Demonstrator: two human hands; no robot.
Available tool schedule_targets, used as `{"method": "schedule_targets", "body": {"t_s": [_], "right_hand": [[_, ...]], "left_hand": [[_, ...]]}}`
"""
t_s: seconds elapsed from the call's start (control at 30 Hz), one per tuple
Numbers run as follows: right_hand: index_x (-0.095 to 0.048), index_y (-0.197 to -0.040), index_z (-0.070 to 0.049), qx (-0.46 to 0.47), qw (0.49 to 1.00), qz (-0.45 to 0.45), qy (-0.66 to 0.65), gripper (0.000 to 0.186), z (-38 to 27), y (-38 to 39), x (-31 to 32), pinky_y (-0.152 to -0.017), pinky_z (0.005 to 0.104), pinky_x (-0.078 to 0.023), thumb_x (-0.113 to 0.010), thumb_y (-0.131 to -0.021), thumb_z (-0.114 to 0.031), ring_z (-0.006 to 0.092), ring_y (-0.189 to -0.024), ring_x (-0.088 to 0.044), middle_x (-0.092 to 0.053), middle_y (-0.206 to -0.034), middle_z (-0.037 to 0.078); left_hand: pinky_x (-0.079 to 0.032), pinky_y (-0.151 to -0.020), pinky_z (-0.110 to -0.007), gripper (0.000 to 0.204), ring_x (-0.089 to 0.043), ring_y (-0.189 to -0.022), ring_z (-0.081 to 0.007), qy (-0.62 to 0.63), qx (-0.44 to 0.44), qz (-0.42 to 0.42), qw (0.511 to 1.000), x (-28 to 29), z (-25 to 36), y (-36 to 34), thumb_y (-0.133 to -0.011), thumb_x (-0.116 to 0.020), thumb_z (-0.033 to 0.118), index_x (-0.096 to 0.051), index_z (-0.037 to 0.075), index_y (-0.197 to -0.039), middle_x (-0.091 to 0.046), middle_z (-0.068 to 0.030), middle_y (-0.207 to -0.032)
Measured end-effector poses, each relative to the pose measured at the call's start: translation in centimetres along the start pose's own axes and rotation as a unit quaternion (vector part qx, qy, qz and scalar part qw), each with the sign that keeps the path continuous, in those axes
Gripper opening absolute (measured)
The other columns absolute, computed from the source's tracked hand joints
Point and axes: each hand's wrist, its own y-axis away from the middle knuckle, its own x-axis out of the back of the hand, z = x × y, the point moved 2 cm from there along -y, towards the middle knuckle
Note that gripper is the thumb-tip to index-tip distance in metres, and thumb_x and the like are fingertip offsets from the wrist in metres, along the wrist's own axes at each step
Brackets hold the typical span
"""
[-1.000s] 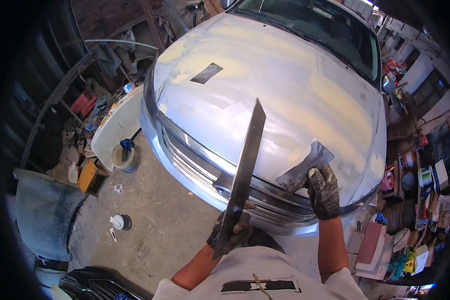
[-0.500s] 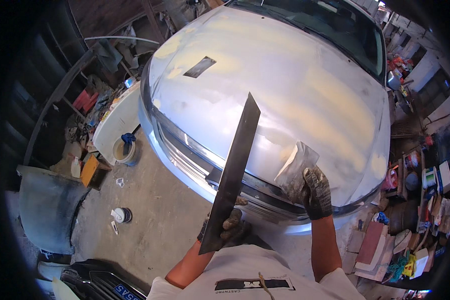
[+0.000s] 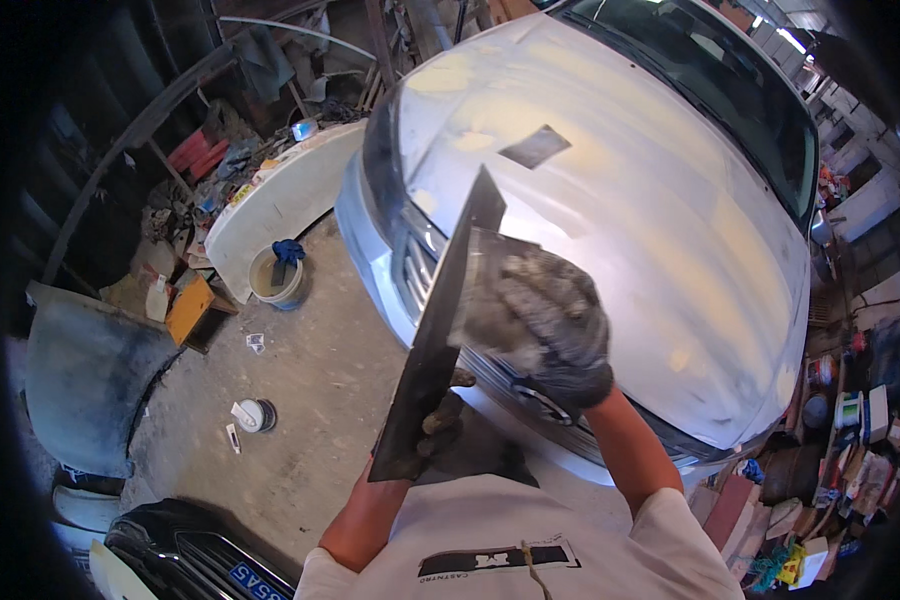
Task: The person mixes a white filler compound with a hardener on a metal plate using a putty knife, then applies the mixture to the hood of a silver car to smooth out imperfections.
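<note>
My left hand (image 3: pixel 440 420), in a dirty dark glove, is closed around the lower part of a long, dark flat strip (image 3: pixel 420 355) with a slanted tip. The strip stands tilted in front of my chest. My gloved right hand (image 3: pixel 560 310) is closed on a crumpled grey sheet (image 3: pixel 485 315), held against or very near the strip's right edge. Blur hides whether they touch. Beyond them is a car hood (image 3: pixel 660 250), white with pale yellow patches. A small dark rectangular sheet (image 3: pixel 536 147) lies on it.
On the floor at left stand a bucket (image 3: pixel 288 292) with a blue item over its rim and a small tub (image 3: pixel 258 416). A loose car panel (image 3: pixel 90 375) is at far left, a dark car front (image 3: pixel 205 555) at lower left. Boxes and clutter (image 3: pixel 850 440) line the right.
My right hand has moved left with the grey sheet, from over the hood's front edge to beside the strip. The view has shifted, so the car sits further right.
</note>
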Motion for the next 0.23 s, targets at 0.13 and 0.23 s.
{"method": "schedule_targets", "body": {"t_s": [0.13, 0.23], "right_hand": [[-0.069, -0.111, -0.015, 0.135, 0.986, 0.097, 0.001, 0.042, -3.5, -6.7, -6.5, -0.091, 0.0425, -0.049, -0.067, -0.071, -0.005, 0.0265, -0.111, -0.056, -0.062, -0.124, 0.004], [-0.069, -0.114, -0.017, 0.110, 0.992, 0.059, 0.033, 0.045, -3.6, -8.6, -9.5, -0.091, 0.0436, -0.049, -0.067, -0.070, -0.005, 0.0255, -0.115, -0.053, -0.060, -0.128, 0.005]], "left_hand": [[-0.021, -0.030, -0.022, 0.050, -0.029, -0.031, -0.0084, -0.063, 0.023, 0.042, 0.997, 0.8, 6.2, 0.8, -0.103, -0.034, 0.047, -0.062, 0.006, -0.112, -0.036, 0.0035, -0.048], [-0.021, -0.029, -0.024, 0.048, -0.029, -0.031, -0.0088, -0.018, 0.027, -0.032, 0.999, 1.4, 10.2, 0.5, -0.103, -0.035, 0.045, -0.062, 0.007, -0.114, -0.037, 0.0027, -0.047]]}}
